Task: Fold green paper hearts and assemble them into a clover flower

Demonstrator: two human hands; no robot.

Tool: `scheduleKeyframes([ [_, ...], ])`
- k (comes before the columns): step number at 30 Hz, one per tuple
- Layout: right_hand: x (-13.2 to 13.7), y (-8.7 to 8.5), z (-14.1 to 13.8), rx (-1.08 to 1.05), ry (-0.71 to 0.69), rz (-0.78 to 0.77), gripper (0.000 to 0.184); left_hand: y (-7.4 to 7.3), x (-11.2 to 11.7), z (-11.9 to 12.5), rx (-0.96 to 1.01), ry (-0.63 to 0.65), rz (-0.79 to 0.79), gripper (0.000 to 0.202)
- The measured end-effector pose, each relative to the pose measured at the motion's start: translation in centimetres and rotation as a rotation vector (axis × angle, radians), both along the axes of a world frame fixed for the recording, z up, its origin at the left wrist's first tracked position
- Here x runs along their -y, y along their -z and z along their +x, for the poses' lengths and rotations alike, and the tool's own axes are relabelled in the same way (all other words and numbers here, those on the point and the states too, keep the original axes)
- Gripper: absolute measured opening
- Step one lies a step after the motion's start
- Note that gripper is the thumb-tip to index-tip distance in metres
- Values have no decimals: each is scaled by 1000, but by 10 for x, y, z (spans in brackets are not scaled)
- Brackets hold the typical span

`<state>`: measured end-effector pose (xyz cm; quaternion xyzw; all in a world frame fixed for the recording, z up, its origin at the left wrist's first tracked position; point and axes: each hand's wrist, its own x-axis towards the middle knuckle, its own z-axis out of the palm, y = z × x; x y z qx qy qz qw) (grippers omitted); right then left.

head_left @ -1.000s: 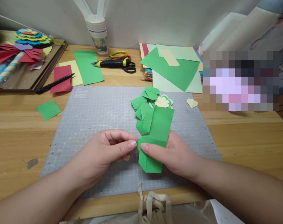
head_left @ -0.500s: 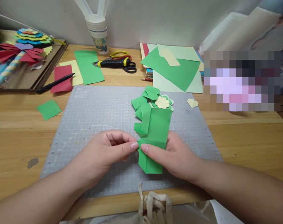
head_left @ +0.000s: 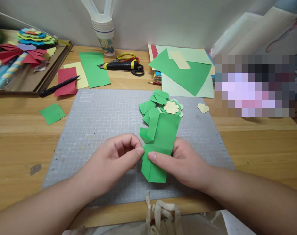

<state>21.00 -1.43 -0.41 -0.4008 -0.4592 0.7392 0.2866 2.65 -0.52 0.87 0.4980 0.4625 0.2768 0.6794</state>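
Observation:
A folded green paper strip [head_left: 165, 133] is held up over the grey cutting mat [head_left: 89, 130], partly creased along its left side. My right hand [head_left: 185, 163] grips its lower part, thumb on the front and the other fingers behind. At the strip's left edge, thumb and forefinger of my left hand [head_left: 121, 155] pinch the paper. Just beyond the strip's top lie several folded green paper pieces [head_left: 159, 97] and a layered paper flower [head_left: 172, 107] with a cream top. The strip hides part of both.
Green, red and cream sheets, a black pen [head_left: 60, 86], a utility knife [head_left: 121, 65] and scissors [head_left: 138, 70] lie at the back. Paper cups [head_left: 106, 42] stand by the wall. Paper sheets [head_left: 187, 75] are stacked back right, near a cream heart [head_left: 203, 108].
The strip's lower end has swung slightly left, tilting the strip a little more. My left fingers have shifted slightly upward and left with its edge.

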Motion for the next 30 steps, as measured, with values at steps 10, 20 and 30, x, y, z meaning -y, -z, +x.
scheduleKeyframes([
  [10, -2, -3, 2, -36, -66, -2, 16, -1, 2, -2, -32, 87, 101, 23],
  [20, -2, -1, 1, -99, -65, -33, 22, -4, 4, -3, -249, 140, 490, 29],
  [30, -5, 1, 2, -79, 24, 24, 27, 1, 9, -5, -205, 232, 417, 27],
])
